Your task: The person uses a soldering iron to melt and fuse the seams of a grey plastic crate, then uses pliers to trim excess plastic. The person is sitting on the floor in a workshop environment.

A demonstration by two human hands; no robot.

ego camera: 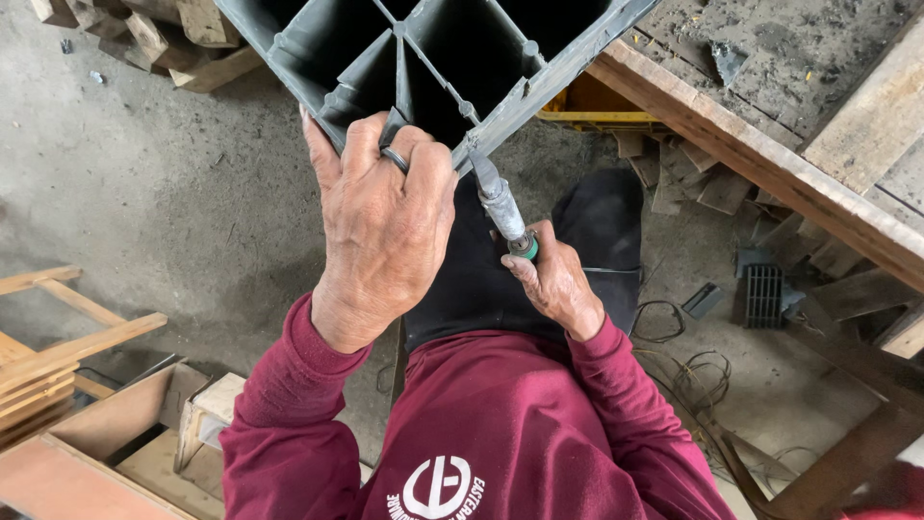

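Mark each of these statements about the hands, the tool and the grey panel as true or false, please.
1. The left hand grips the corner of the grey ribbed plastic panel. True.
2. The right hand holds a hammer. False: it holds a slim metal tool with a green collar.
3. The left hand wears a dark ring. True.
4. The sleeves are blue. False: they are maroon.
5. The tool's tip meets the panel's edge. True.

two hands (385, 231), one grey ribbed panel (433, 58), one tool (502, 207)
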